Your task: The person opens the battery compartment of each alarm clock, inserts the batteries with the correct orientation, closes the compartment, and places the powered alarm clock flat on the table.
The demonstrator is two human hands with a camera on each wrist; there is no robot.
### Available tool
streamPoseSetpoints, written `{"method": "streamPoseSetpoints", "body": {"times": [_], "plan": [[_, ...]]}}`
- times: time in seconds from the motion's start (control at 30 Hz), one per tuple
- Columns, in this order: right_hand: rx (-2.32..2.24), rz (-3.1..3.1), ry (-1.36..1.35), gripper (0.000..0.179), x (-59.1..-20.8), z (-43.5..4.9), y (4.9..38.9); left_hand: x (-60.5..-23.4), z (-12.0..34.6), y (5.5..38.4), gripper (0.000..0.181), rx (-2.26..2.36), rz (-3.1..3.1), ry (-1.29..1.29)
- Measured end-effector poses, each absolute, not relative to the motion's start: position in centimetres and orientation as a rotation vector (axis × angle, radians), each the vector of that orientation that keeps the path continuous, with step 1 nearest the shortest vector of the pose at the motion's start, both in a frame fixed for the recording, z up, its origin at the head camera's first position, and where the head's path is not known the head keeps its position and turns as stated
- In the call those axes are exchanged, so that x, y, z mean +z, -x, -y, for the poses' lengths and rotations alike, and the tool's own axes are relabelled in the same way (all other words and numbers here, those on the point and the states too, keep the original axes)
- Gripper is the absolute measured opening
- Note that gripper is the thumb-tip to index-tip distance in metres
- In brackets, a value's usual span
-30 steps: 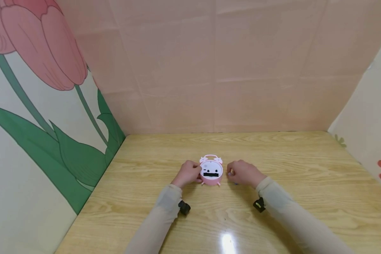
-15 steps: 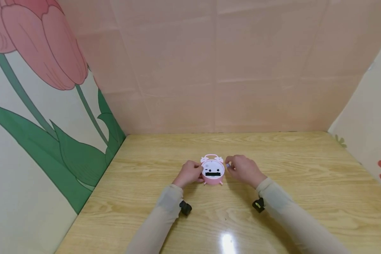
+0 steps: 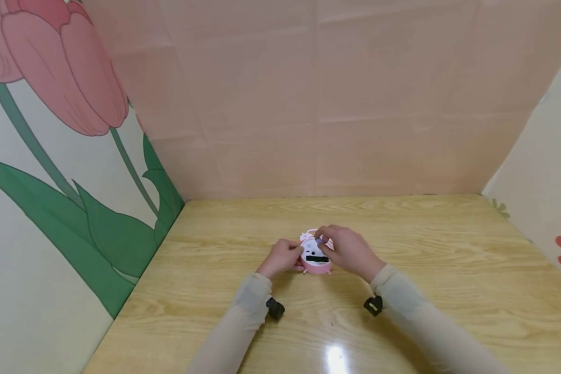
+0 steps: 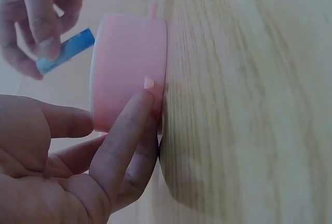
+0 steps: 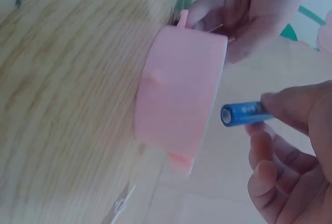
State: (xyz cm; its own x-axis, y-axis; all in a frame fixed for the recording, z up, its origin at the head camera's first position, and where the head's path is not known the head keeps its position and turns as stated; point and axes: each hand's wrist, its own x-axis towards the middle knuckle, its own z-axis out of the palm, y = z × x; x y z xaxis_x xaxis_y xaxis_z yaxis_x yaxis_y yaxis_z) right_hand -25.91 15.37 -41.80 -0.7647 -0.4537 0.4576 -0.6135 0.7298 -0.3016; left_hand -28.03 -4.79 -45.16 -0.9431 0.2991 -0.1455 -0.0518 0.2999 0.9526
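Observation:
A pink alarm clock (image 3: 318, 269) lies with its white back up on the wooden table, its legs pointing toward me. The dark battery compartment (image 3: 317, 258) in its back is uncovered. My left hand (image 3: 280, 258) grips the clock's left side, thumb at the back's rim and fingers along the pink wall. Over the clock's upper right, my right hand (image 3: 350, 249) pinches a blue battery (image 5: 244, 113) between thumb and fingers. One end of the battery points toward the clock's back in the right wrist view. That hand hides part of the back and one bell.
The wooden table (image 3: 205, 234) runs back to a pink-covered wall (image 3: 262, 104). A wall with painted tulips (image 3: 75, 78) borders it on the left, and a pale wall (image 3: 542, 171) on the right. A black wrist camera (image 3: 276, 308) sits on the left wrist, another (image 3: 373, 305) on the right.
My right hand has moved left with the battery, from beside the clock to over its back. The clock and my left hand have shifted slightly right.

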Motion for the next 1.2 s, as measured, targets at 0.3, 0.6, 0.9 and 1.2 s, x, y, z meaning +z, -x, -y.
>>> {"method": "streamPoseSetpoints", "body": {"times": [0.3,0.6,0.9,1.2], "plan": [[0.593,2.612,-0.973,0.016,-42.1,-14.7,25.9,-45.5,4.4,28.1,0.024,1.681,-2.281,-0.215],[0.566,2.641,-1.071,0.014,-42.2,-14.2,25.7,-45.3,4.3,28.0,0.026,1.682,-2.274,-0.233],[0.468,2.598,-1.154,0.009,-43.0,-13.9,25.6,-45.4,4.2,27.9,0.025,1.691,-2.257,-0.212],[0.617,2.650,-1.078,0.010,-43.5,-14.2,26.2,-45.3,4.1,27.9,0.025,1.719,-2.233,-0.205]]}}
